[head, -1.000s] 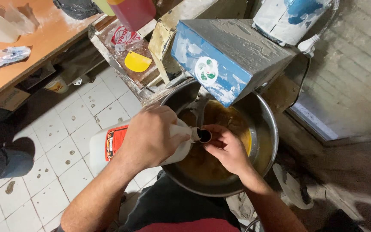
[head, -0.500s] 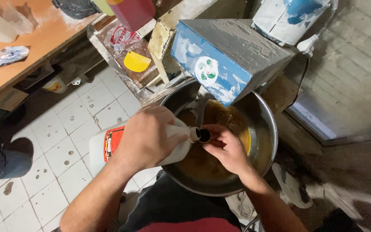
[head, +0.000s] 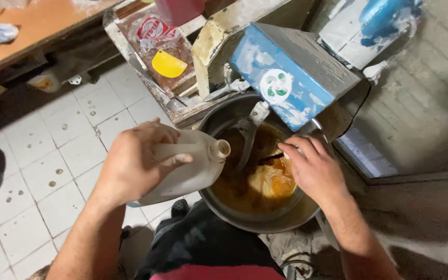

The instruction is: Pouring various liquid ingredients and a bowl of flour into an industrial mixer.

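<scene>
1. My left hand [head: 133,163] is wrapped around a white plastic jug [head: 185,168], fingers closed over its handle and shoulder. The jug lies tipped on its side, its open uncapped mouth pointing right, just over the near-left rim of the bowl.
2. My right hand [head: 312,168] hovers over the right side of the metal mixing bowl [head: 265,223], palm down, fingers loosely curled. They seem to pinch something small and dark at the tips, but I cannot tell for sure what it is or whether I really grip it.
3. The bowl sits low in front of me, between my two forearms. It holds a brown liquid with a yellow, egg-like mass [head: 270,181] floating near the middle.
4. A metal beater arm [head: 250,132] reaches down into the bowl from the blue-and-grey mixer head [head: 291,78] above it.
5. Behind the bowl, on a worn wooden shelf [head: 130,46], lies a clear bag of brown goods [head: 164,57] with a yellow patch on it.
6. To the left is a white tiled floor [head: 42,155], spotted with dark marks.
</scene>
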